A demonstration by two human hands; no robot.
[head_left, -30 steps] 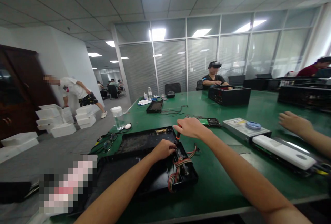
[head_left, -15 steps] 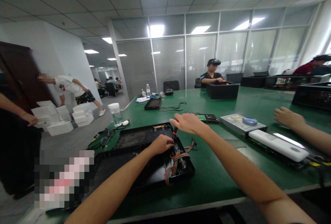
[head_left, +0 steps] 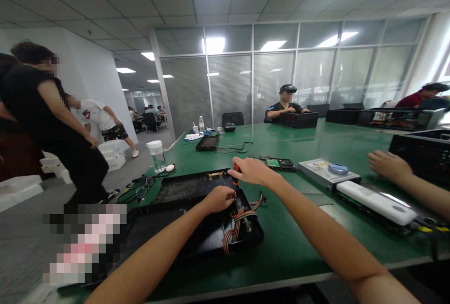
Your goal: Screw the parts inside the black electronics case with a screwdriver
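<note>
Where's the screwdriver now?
In the head view, the screwdriver is just right of centre, held in the right grip, next to the left grip and beyond the striped ribbon cable at the right end of the black casing.

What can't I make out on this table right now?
All in the head view:
Top of the screwdriver: covered by the right hand.
Its tip: too small, close against the left hand.
Anything that hand pinches: hidden by its fingers.
End of the striped cable: too small.
Black chassis: cut off by the right edge.
</note>
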